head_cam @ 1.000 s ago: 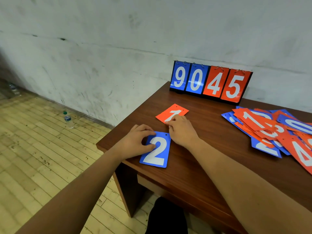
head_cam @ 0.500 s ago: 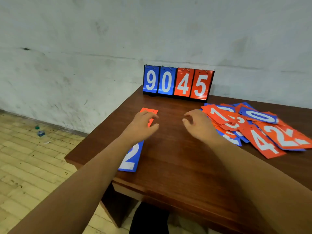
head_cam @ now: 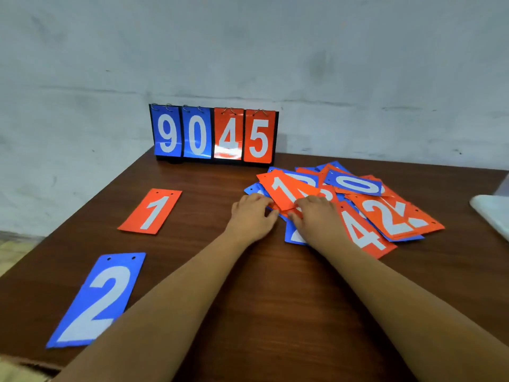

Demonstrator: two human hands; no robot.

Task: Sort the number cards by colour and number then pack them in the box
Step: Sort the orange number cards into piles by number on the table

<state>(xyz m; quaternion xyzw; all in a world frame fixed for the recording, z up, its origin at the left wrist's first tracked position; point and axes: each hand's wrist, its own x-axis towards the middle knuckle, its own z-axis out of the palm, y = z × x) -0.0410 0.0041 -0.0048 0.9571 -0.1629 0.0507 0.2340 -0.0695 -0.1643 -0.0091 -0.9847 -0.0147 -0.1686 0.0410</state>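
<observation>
On the brown table, a loose pile of red and blue number cards lies to the right. On top of it at the near left sits a red 1 card. My left hand and my right hand meet at this card's near end, fingers curled, each pinching its edge. Set apart on the left lie another red 1 card and, nearer me, a blue 2 card, both flat and untouched.
A flip scoreboard showing 9 0 4 5 stands at the table's back against the wall. A white object is cut off at the right edge. A bit of cardboard shows at the bottom left corner.
Both hands left the blue 2 and the single red 1 and moved right to the pile, where they now pinch the top red 1 card. The view has swung right.
</observation>
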